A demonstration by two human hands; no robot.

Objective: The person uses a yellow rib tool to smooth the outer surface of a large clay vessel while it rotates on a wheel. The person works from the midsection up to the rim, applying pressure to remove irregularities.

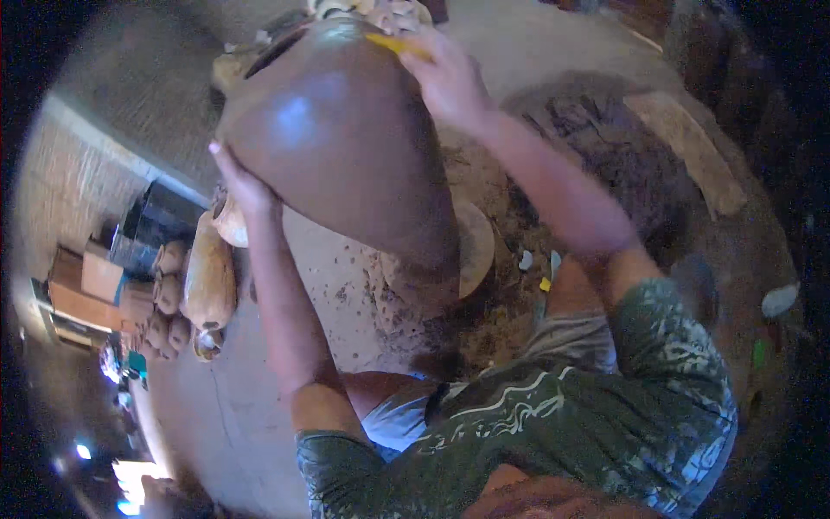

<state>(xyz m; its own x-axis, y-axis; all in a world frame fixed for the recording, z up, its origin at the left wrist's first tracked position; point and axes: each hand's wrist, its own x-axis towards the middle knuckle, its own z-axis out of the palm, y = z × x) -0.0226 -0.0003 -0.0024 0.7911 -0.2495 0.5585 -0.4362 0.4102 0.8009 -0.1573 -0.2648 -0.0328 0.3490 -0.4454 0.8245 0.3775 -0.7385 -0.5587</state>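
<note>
A large brown clay jar (346, 147) fills the upper middle, tilted, its wet-looking surface shiny in two spots. Its dark mouth (275, 54) shows at the upper left. Against the jar's left side rests my left hand (246, 183), one digit stretched out and the other fingers partly hidden. At the upper right of the jar, my right hand (450, 78) is closed on a yellow scraper-like tool (398, 45), whose tip touches the clay. The tool's exact shape is partly covered by my fingers.
Below the jar is a crumbly clay-covered patch (380, 294), with a pale round disc (475, 246) beside it. Several small pots (164, 294) and a long pale jar (210, 272) stand at the left. Dark lumpy material (596, 147) and a board (687, 147) lie right.
</note>
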